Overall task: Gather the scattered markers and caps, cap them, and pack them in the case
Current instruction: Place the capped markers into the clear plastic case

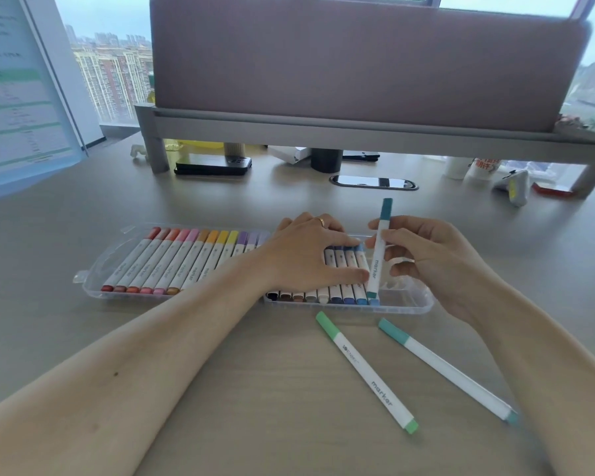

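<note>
Head view: the right hand pinches the teal marker mid-barrel over the case — likely light, stiff, slick, best held there — while the left hand lies flat on the packed markers.

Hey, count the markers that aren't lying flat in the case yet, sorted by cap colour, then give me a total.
Mint-green-capped white marker, on the desk: 1
Aqua-capped white marker, on the desk: 1
Dark-teal-capped white marker, held by the right hand, lower end in the clear plastic case: 1
Total: 3
</note>
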`<state>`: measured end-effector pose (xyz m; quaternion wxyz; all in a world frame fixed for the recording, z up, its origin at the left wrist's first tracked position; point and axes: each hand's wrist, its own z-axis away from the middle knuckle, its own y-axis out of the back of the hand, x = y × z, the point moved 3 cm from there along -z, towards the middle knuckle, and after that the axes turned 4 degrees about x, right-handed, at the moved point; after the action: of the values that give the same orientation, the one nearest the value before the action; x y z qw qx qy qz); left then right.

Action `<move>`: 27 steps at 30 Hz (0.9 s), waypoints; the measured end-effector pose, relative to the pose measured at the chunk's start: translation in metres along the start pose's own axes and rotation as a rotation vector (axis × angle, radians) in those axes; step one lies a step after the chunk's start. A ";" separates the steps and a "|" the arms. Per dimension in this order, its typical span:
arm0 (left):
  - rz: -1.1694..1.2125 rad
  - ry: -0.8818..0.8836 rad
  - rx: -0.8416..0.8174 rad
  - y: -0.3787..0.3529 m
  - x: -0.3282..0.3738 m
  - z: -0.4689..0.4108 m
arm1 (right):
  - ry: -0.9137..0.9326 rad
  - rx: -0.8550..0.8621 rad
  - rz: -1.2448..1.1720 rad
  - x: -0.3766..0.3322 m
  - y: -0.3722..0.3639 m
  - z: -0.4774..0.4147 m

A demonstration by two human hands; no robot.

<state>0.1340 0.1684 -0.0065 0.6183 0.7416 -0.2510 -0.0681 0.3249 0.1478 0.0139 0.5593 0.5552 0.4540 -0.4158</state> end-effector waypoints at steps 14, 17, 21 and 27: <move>0.023 -0.014 0.019 0.004 -0.002 0.000 | 0.084 0.025 0.469 0.006 -0.003 -0.001; 0.039 -0.019 0.035 0.004 -0.003 0.000 | 0.112 0.026 0.546 0.004 -0.004 -0.002; 0.039 -0.018 0.062 0.003 -0.004 0.001 | 0.104 0.026 0.604 0.003 -0.006 -0.001; -0.040 -0.036 0.088 0.005 0.002 0.001 | 0.122 0.037 0.691 0.003 -0.006 0.000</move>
<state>0.1343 0.1660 -0.0013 0.5789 0.7717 -0.2500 -0.0826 0.3202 0.1473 0.0097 0.6287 0.7099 0.2643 -0.1760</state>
